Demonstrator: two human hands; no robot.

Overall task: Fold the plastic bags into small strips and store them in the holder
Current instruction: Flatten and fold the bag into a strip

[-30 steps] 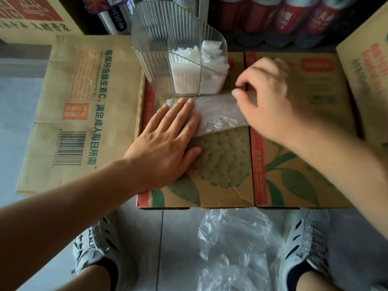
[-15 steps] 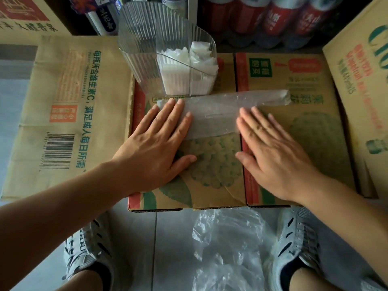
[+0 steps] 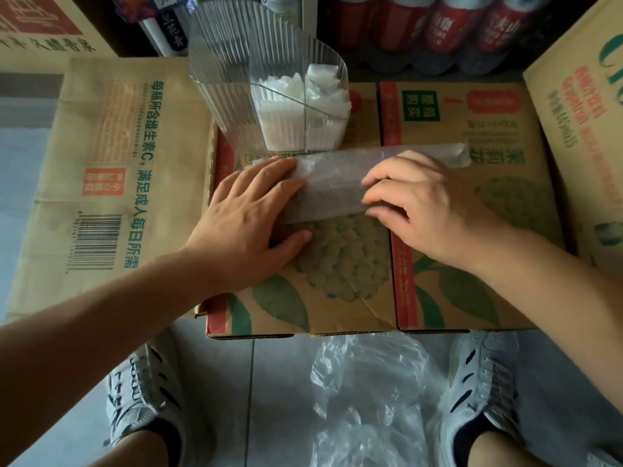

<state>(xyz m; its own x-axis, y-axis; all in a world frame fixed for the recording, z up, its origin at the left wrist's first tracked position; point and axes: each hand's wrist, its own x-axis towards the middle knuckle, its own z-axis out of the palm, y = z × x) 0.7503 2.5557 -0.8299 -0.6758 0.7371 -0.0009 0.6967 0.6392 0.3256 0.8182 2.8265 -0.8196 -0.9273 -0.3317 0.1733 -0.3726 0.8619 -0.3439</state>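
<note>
Head view: bag band across the box

The cardboard box [image 3: 337,291] top leaves open room toward its near edge; a carton [image 3: 580,129] walls the right. The ribbed clear holder [image 3: 236,96], folded strips [image 3: 296,92] inside, stands just beyond the plastic bag [image 3: 337,187], a long translucent band. My left hand [image 3: 249,210] presses its left end, fingers straight; my right hand [image 3: 428,203] pinches its near edge, fingers curled.

Left fingers [image 3: 267,177] cover part of the bag [image 3: 337,185].
</note>
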